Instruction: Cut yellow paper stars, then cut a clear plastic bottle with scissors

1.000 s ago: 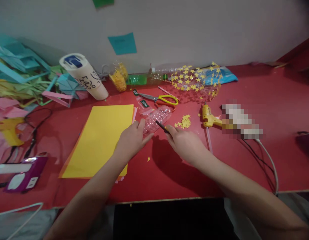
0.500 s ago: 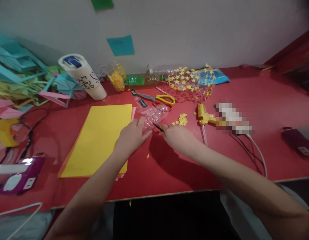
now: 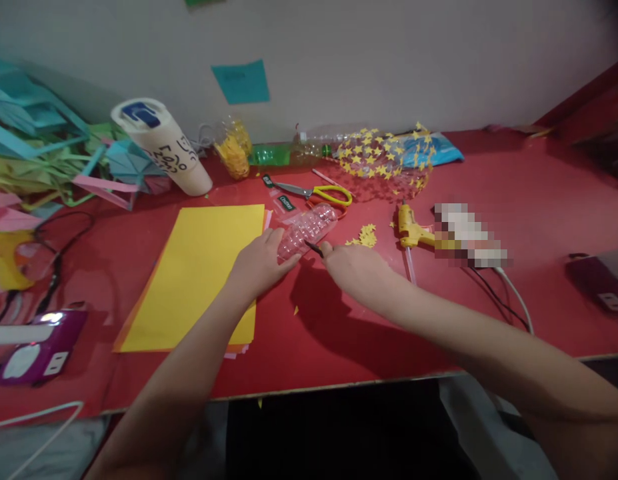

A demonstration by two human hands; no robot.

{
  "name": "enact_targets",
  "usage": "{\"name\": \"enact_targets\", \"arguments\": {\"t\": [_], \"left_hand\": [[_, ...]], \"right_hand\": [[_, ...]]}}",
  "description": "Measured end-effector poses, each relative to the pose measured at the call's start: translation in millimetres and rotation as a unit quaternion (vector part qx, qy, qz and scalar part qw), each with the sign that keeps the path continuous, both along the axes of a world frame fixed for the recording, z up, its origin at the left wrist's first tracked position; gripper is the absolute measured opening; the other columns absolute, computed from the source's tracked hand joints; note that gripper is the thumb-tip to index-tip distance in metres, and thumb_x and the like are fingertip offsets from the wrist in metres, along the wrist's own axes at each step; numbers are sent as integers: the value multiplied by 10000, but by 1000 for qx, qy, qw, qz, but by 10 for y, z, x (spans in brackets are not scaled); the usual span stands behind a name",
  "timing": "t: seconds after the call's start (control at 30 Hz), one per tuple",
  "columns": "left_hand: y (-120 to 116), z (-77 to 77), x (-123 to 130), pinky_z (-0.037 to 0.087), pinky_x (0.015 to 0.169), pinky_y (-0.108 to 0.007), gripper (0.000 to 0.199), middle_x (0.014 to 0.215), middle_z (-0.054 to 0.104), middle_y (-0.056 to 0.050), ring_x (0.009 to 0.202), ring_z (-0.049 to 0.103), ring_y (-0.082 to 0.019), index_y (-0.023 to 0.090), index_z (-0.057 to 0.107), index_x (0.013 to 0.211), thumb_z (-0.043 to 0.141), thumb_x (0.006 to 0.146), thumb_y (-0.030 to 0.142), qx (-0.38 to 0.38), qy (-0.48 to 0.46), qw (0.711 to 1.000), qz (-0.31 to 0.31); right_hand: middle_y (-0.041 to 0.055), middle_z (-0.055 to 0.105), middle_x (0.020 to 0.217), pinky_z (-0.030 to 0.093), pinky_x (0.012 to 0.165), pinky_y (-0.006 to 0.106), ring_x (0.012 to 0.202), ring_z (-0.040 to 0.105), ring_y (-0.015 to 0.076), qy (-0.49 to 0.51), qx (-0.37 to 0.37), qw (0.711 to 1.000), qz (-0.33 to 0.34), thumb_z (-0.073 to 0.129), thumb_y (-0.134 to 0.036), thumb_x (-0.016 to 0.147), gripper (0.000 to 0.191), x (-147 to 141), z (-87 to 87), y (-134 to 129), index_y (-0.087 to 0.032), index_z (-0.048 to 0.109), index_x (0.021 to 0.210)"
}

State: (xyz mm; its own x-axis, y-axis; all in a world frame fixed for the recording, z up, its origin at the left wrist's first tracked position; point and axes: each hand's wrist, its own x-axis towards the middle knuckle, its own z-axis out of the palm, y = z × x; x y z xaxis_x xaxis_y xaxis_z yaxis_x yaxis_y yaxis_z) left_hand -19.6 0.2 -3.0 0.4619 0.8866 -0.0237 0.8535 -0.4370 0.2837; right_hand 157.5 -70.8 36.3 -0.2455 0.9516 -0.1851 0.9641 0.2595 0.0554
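A clear, ridged plastic bottle (image 3: 311,227) lies slanted on the red table (image 3: 189,380). My left hand (image 3: 261,261) grips its lower left end, fingers partly hidden behind it. My right hand (image 3: 359,272) is closed on a thin dark tool (image 3: 313,248), whose tip meets the bottle's near side; the tip is too small to make out. Just right of the bottle is a small pile of yellow stars (image 3: 365,237). Beyond it lie scissors with yellow handles (image 3: 333,195). A stack of yellow paper (image 3: 193,280) lies left of my left hand.
A yellow glue gun (image 3: 411,228) lies at right, near a blurred-out white object (image 3: 471,233). Star-covered clear plastic (image 3: 371,157), a green bottle (image 3: 271,155) and a white cylinder (image 3: 176,150) stand or lie along the wall. Folded paper (image 3: 33,127) fills the back left.
The view has shifted slightly. The left hand has moved a little down and left along the bottle, so more of the bottle shows. The tool still touches its side.
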Motion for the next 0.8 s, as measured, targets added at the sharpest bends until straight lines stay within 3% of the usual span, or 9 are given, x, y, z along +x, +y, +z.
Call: {"name": "enact_targets", "arguments": {"t": [0.2, 0.43, 0.53, 0.63, 0.7, 0.8], "left_hand": [[45, 21, -26, 485, 938, -412, 512, 1201, 654, -122, 1103, 611, -292, 180, 559, 1217, 524, 848, 534, -24, -51, 998, -6], [242, 99, -101, 499, 879, -416, 498, 1001, 667, -94, 918, 628, -253, 159, 618, 1141, 479, 854, 542, -98, -56, 994, -8], [286, 87, -142, 467, 988, -434, 558, 1123, 622, -117, 1055, 605, -270, 151, 591, 1232, 518, 836, 537, -59, -50, 997, 0], [219, 74, -123, 457, 1017, -441, 654, 1253, 591, -153, 1142, 582, -279, 139, 376, 1437, 488, 880, 463, -26, -58, 998, 16], [158, 62, -80, 449, 1022, -467, 572, 1257, 590, -186, 1169, 567, -302, 104, 391, 1403, 408, 926, 418, -9, -32, 999, 13], [132, 27, -25, 469, 977, -490, 623, 1198, 588, -216, 1145, 557, -354, 77, 486, 1263, 613, 807, 482, 17, 19, 1000, 11]], "right_hand": [[214, 746, 896, 489, 604, 298, 853, 744, 279, 7, -22, 1000, -15, 313, 49, 908, 403, -47, -135, 42, -17, 593, 1190], [185, 749, 891, 502, 669, 318, 865, 739, 277, 35, -24, 999, -24, 362, -105, 995, 280, 50, -309, 190, -75, 576, 1173], [176, 748, 889, 493, 679, 311, 856, 735, 264, 47, -15, 998, -24, 372, -129, 1004, 263, 45, -287, 202, -88, 593, 1140], [176, 746, 879, 485, 692, 311, 858, 725, 261, 61, -3, 998, -16, 375, -100, 982, 284, 3, -231, 206, -78, 614, 1135], [183, 745, 896, 483, 705, 314, 868, 718, 263, 64, 3, 998, -7, 387, -91, 965, 294, -32, -203, 212, -73, 629, 1131], [195, 741, 928, 485, 715, 314, 889, 713, 263, 58, 6, 998, -10, 381, -46, 939, 320, -73, -197, 235, -64, 646, 1119]]}}
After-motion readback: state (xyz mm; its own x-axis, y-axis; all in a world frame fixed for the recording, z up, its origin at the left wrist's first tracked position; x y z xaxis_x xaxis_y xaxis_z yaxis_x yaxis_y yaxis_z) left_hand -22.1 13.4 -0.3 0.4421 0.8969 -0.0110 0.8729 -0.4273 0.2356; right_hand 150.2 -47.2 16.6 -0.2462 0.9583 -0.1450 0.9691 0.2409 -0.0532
